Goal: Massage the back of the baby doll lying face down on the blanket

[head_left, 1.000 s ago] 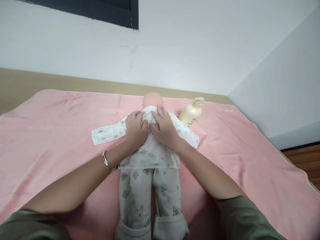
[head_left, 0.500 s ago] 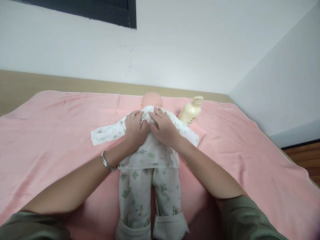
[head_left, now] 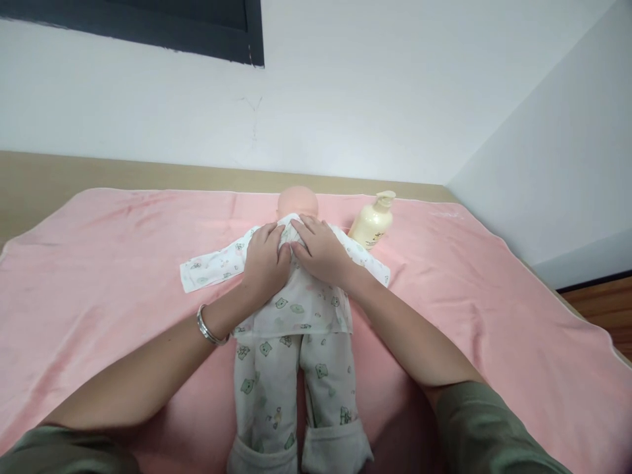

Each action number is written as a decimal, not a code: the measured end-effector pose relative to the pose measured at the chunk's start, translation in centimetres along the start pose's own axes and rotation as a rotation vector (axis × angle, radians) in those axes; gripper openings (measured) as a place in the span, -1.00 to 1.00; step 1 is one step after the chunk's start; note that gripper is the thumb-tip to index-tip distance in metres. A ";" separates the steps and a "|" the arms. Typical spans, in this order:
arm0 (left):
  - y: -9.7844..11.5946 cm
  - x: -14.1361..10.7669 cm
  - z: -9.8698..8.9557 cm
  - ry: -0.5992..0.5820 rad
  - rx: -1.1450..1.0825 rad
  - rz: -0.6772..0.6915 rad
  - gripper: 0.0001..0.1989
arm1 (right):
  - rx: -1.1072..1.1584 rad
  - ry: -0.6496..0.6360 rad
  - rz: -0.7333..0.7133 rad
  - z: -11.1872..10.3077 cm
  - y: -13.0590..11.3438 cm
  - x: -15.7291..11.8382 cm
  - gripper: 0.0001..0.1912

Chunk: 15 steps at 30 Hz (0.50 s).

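A baby doll (head_left: 297, 201) lies on a pink blanket, its bald head away from me and no face in sight. It wears a white long-sleeved top (head_left: 301, 313) with small printed animals and matching trousers (head_left: 269, 388) with turned-up cuffs. My left hand (head_left: 266, 258) rests flat on the left of the top's upper part, fingers stretched out. Beside it, my right hand (head_left: 320, 251) lies on the upper right of the top, fingers spread. The two thumbs almost meet at the middle. Both palms hide the cloth beneath them.
A cream pump bottle (head_left: 370, 225) stands on the blanket, right of the doll's shoulder. The pink blanket (head_left: 113, 263) covers a wooden surface (head_left: 148, 172) that meets a white wall (head_left: 345, 99). A dark frame (head_left: 207, 33) is on the wall at upper left.
The view has tilted slightly, so the wall and bottle sit a little differently in the picture. Both hands stay on the doll's top with hardly any visible shift.
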State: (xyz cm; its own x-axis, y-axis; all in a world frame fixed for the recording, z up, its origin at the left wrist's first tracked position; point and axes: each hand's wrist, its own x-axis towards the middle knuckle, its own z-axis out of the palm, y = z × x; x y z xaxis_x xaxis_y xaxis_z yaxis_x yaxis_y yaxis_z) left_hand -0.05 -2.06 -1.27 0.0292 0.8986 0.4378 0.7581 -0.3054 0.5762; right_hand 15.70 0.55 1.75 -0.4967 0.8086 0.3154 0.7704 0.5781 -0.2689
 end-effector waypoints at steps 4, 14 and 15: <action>-0.3 0.5 -0.2 -0.033 -0.002 -0.009 -0.47 | -0.109 -0.025 -0.015 -1.0 -1.3 -1.0 -0.45; 0.7 1.5 -0.8 -0.102 -0.040 -0.008 -0.54 | -0.184 -0.358 -0.263 -8.5 -4.1 -4.5 -0.65; 1.3 1.4 -0.8 -0.110 -0.022 0.022 -0.59 | -0.127 -0.367 -0.272 -9.7 -4.0 -4.7 -0.72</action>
State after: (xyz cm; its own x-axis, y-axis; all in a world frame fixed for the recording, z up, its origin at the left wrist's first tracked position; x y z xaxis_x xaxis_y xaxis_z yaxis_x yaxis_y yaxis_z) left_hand 0.45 -1.49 0.64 0.1175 0.9204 0.3729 0.7423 -0.3308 0.5827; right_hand 18.89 -6.63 10.18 -0.7781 0.6280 0.0101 0.6241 0.7748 -0.1005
